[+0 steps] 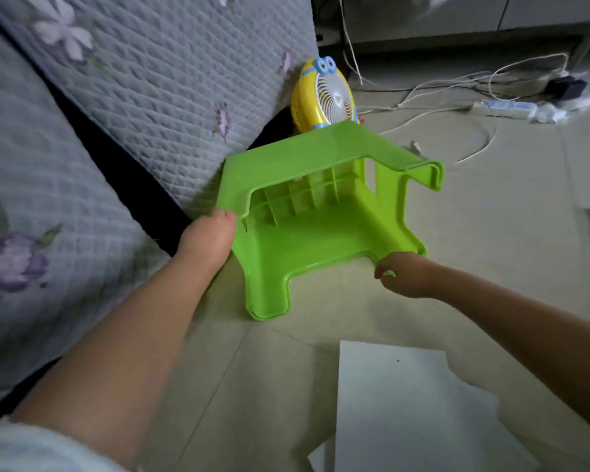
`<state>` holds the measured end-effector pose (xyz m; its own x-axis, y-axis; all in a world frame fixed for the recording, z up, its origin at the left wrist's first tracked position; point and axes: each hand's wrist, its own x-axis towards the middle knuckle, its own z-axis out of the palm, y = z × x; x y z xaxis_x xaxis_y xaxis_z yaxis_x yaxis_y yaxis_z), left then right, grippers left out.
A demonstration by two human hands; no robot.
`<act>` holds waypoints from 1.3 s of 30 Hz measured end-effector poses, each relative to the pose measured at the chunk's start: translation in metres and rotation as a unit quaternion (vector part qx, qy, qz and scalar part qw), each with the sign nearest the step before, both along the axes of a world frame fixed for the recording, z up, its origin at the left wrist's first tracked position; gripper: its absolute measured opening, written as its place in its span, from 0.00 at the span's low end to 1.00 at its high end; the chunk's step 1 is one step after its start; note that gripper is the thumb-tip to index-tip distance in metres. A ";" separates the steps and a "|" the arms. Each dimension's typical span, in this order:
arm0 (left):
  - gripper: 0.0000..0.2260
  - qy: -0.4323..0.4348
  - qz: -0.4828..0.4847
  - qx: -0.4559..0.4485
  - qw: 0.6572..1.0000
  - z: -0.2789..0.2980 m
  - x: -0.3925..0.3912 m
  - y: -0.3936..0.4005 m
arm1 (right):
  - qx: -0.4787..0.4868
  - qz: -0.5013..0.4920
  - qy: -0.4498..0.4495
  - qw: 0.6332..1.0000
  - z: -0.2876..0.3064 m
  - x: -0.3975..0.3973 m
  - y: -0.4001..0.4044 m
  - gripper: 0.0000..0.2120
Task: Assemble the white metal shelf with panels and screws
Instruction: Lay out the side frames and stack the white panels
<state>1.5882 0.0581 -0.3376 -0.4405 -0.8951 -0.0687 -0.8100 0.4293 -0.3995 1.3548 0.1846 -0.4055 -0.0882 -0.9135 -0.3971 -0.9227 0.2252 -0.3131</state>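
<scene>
White panel (406, 403) lies closest on the floor; both hands, left (208, 240) and right (402, 274), grip a tipped green stool (321, 233).

Left hand (209, 237): fingers hidden behind green stool (321, 233) leg. Right hand (404, 274): fingertips tucked under stool rim. White panel (406, 413): cut off at bottom edge. Yellow fan (324, 93): base hidden behind stool.
</scene>
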 end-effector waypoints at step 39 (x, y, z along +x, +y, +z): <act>0.30 0.163 0.074 0.369 0.912 -0.208 -0.046 0.195 | 0.175 -0.583 -0.161 0.776 -0.117 0.096 0.227 0.15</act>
